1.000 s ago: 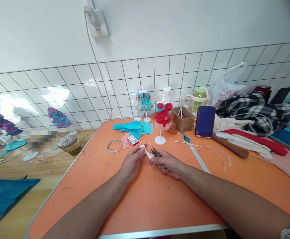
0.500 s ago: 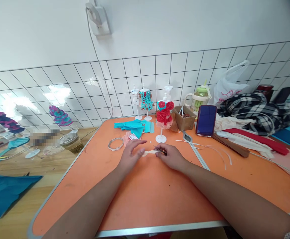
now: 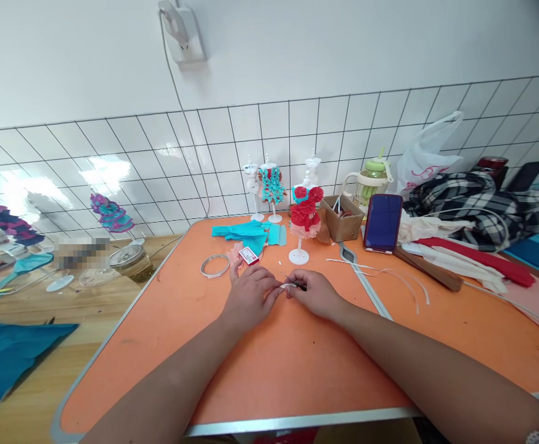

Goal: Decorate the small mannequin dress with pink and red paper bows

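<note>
Over the middle of the orange table, my left hand (image 3: 250, 297) is closed, its thumb and fingertips pinching one end of a small white strip (image 3: 288, 285). My right hand (image 3: 316, 295) is closed around a small dark-handled tool (image 3: 300, 285) whose thin tip points up and left; its exact kind is too small to make out. The right fingertips also touch the strip, close to the left ones. Just beyond the hands stands a small white dress form (image 3: 299, 254) wearing red rosettes and a pink ruffle. A red-and-white card box (image 3: 249, 256) lies past my left fingers.
Turquoise fabric (image 3: 246, 234) and a metal ring (image 3: 214, 266) lie at the back left. A brown box (image 3: 342, 219), a propped phone (image 3: 383, 223), a drinking bottle (image 3: 372, 182) and fabric strips (image 3: 475, 262) line the right. Other dress forms (image 3: 272, 191) stand by the wall.
My left hand has moved right and its fingers have closed on the strip near the right hand. The card box shows more fully. The right hand has barely moved.
</note>
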Tool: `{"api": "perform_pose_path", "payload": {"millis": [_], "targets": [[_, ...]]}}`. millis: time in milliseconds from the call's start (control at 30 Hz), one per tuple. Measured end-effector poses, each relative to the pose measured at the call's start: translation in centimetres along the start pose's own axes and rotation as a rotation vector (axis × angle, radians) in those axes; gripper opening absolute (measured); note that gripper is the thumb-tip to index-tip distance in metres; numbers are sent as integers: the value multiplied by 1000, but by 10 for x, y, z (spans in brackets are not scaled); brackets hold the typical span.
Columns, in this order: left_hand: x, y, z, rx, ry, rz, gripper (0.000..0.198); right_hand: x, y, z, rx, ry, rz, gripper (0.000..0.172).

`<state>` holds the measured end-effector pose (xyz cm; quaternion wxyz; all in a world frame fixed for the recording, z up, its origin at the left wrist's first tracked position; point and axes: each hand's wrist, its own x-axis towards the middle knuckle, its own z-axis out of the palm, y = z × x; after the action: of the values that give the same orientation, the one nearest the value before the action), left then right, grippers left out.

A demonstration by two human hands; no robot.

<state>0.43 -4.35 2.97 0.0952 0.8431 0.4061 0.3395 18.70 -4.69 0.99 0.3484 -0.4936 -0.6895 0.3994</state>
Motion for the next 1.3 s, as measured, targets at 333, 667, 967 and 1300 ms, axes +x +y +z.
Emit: {"api": "perform_pose_path", "payload": {"millis": [333, 667, 967, 1300], "targets": [[3, -7, 7, -241, -22, -248, 11, -1, -3, 4, 25, 153, -67, 26], [2, -9, 5, -273, -86, -233, 14, 0, -2, -4, -47, 132, -63, 23], [6, -6, 3, -508, 2, -507, 27, -5, 7, 8, -157, -44, -69, 33], [2, -2, 10, -478, -23, -491, 27, -8, 8, 11, -164, -123, -26, 42]]}}
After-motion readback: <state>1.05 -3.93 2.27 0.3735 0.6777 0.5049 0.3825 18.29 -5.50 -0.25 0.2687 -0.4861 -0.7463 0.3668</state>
